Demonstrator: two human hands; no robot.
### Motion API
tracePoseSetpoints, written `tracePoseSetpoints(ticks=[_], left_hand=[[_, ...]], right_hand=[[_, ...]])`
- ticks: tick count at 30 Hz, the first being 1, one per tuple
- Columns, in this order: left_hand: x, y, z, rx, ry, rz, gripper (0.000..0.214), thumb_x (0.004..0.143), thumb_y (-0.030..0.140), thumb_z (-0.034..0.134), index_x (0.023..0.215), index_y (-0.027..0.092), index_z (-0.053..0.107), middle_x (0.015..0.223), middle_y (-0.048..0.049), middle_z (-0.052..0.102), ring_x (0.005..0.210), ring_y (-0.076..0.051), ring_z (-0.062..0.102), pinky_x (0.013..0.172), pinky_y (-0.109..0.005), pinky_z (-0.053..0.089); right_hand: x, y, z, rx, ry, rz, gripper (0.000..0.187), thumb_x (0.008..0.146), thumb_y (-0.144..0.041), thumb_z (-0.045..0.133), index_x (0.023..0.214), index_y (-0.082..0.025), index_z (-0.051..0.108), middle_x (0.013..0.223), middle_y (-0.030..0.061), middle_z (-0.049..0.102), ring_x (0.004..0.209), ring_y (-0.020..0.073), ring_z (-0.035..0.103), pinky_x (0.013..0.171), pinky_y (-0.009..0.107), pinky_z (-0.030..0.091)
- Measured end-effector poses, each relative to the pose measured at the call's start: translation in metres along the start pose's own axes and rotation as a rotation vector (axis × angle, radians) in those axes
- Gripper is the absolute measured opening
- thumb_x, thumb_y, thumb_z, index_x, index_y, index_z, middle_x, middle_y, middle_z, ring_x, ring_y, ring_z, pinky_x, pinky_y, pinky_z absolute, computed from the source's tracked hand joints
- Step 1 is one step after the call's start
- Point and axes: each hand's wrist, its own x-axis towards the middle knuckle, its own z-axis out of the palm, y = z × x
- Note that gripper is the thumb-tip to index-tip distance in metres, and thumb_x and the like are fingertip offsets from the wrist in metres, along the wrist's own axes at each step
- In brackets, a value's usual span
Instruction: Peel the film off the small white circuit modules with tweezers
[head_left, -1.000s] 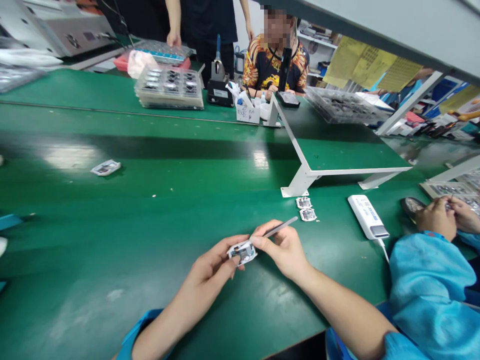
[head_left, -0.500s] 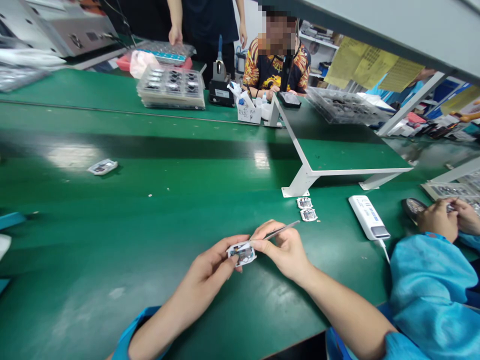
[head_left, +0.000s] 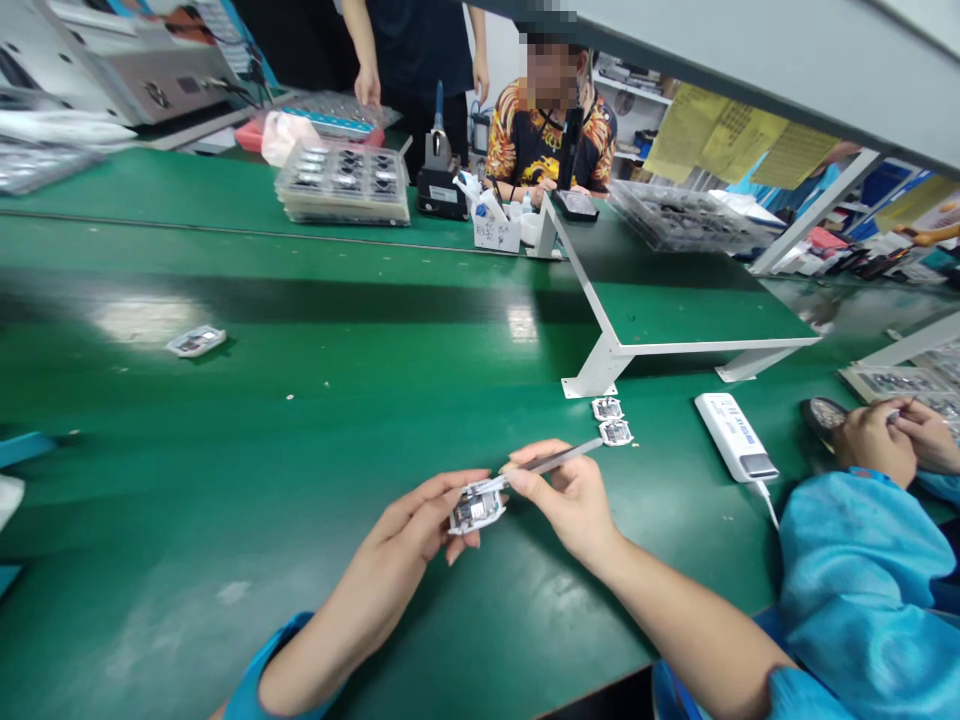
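Observation:
My left hand (head_left: pixel 409 530) pinches a small white module with a circuit board inside (head_left: pixel 475 507) just above the green table (head_left: pixel 300 450). My right hand (head_left: pixel 566 497) grips metal tweezers (head_left: pixel 556 459), whose tip touches the module's upper right edge. Two more small white modules (head_left: pixel 613 421) lie on the table just beyond my right hand, near the foot of a white shelf bracket (head_left: pixel 600 370).
A white device with a cable (head_left: pixel 735 436) lies to the right. A co-worker in blue sleeves (head_left: pixel 862 560) works at the right edge. Another module (head_left: pixel 196 341) lies far left. Stacked trays (head_left: pixel 343 180), a soldering stand (head_left: pixel 439 170) and two people are across the table.
The module has tilted slightly in my left hand and shifted a little left. The view has drifted; the hands stay in the same place.

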Motion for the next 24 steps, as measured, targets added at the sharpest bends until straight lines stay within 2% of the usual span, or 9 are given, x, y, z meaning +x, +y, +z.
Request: tracePoseSetpoints(ticks=[3, 8, 12, 17, 24], left_hand=[[-0.0008, 0.0031, 0.0006, -0.095, 0.003, -0.018, 0.039, 0.081, 0.041, 0.05, 0.106, 0.012, 0.054, 0.079, -0.0023, 0.054, 0.062, -0.006, 0.049, 0.051, -0.015, 0.04], [-0.0032, 0.0024, 0.0031, -0.063, 0.003, 0.01, 0.038, 0.08, 0.045, 0.051, 0.1, 0.012, 0.054, 0.073, -0.0007, 0.053, 0.061, -0.005, 0.048, 0.05, -0.014, 0.039], [-0.0034, -0.0001, 0.0044, 0.005, 0.007, 0.02, 0.04, 0.079, 0.047, 0.052, 0.098, 0.012, 0.053, 0.066, 0.0005, 0.053, 0.059, -0.005, 0.046, 0.05, -0.013, 0.038], [-0.0016, 0.0011, 0.0048, 0.003, 0.02, 0.03, 0.039, 0.079, 0.047, 0.051, 0.099, 0.012, 0.053, 0.068, 0.0005, 0.053, 0.06, -0.005, 0.047, 0.049, -0.013, 0.039], [-0.0031, -0.0007, 0.0042, 0.013, 0.0, 0.03, 0.037, 0.081, 0.045, 0.051, 0.099, 0.013, 0.053, 0.07, 0.0002, 0.054, 0.061, -0.004, 0.047, 0.051, -0.013, 0.039]], right_hand=[[-0.0005, -0.001, 0.0, -0.017, 0.035, -0.042, 0.013, 0.074, -0.025, 0.073, 0.083, -0.017, 0.067, 0.082, 0.0035, 0.07, 0.077, 0.0157, 0.066, 0.073, 0.028, 0.052], [-0.0041, -0.0007, 0.0016, -0.079, -0.021, -0.143, 0.008, 0.076, -0.022, 0.072, 0.081, -0.017, 0.068, 0.082, 0.0048, 0.069, 0.08, 0.0174, 0.065, 0.075, 0.031, 0.051], [-0.0052, 0.0002, 0.0022, -0.053, -0.051, -0.135, 0.007, 0.076, -0.022, 0.072, 0.08, -0.017, 0.067, 0.081, 0.0048, 0.068, 0.079, 0.017, 0.064, 0.073, 0.03, 0.051], [-0.0051, -0.0006, 0.0032, -0.01, -0.076, -0.113, 0.009, 0.076, -0.023, 0.071, 0.079, -0.017, 0.066, 0.08, 0.0042, 0.067, 0.077, 0.0164, 0.064, 0.071, 0.029, 0.051], [-0.0064, 0.0011, 0.0043, -0.078, -0.051, -0.181, 0.007, 0.077, -0.022, 0.071, 0.081, -0.018, 0.067, 0.083, 0.0056, 0.068, 0.083, 0.0184, 0.064, 0.078, 0.033, 0.051]])
